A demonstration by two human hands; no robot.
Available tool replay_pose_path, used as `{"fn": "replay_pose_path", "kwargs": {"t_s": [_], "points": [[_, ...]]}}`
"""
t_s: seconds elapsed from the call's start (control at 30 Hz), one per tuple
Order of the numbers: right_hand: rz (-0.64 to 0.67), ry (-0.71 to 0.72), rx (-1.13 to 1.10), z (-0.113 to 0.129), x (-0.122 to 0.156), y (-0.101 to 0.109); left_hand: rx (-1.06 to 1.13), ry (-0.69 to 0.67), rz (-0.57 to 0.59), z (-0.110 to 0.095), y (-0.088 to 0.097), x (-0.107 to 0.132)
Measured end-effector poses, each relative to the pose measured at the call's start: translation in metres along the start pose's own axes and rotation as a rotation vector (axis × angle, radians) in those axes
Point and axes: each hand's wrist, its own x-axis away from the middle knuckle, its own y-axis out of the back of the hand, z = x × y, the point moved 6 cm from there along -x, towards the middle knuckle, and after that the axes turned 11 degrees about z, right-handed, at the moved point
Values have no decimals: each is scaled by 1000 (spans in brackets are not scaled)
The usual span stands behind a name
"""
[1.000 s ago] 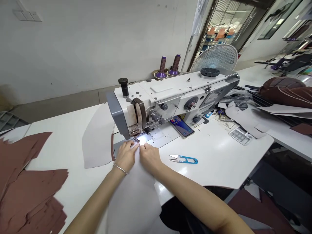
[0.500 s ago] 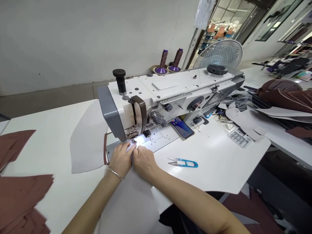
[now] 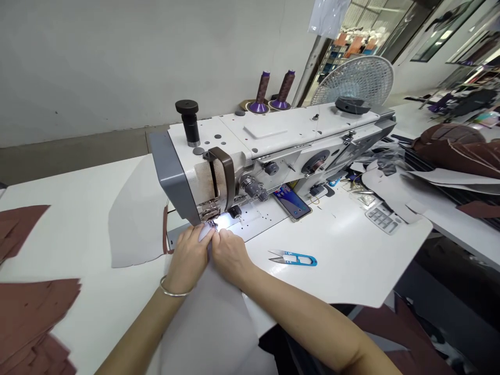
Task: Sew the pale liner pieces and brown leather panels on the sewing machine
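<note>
My left hand, a silver bangle on its wrist, grips a pale grey fabric panel just in front of the needle. Beside it, my right hand has its fingers curled onto the edge of the same panel, the thumbs nearly touching. The panel runs under the lit presser foot of a white sewing machine and hangs down toward me. Its edge between my fingers is mostly hidden. Left of the needle lies another pale piece with a brown strip along its edge.
Blue thread snips lie right of my right hand. A phone rests under the machine arm. Brown cut pieces are stacked at left. Two thread cones and a fan stand behind; scraps and brown parts crowd the right.
The bangle has slid from my left wrist toward the forearm. Both hands keep their hold close to the presser foot. The view has shifted slightly.
</note>
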Motion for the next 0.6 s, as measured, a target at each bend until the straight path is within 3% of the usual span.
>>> {"fn": "replay_pose_path", "kwargs": {"t_s": [0.6], "points": [[-41,59,39,1,1,7,-6,6,-8,4,-5,1]]}}
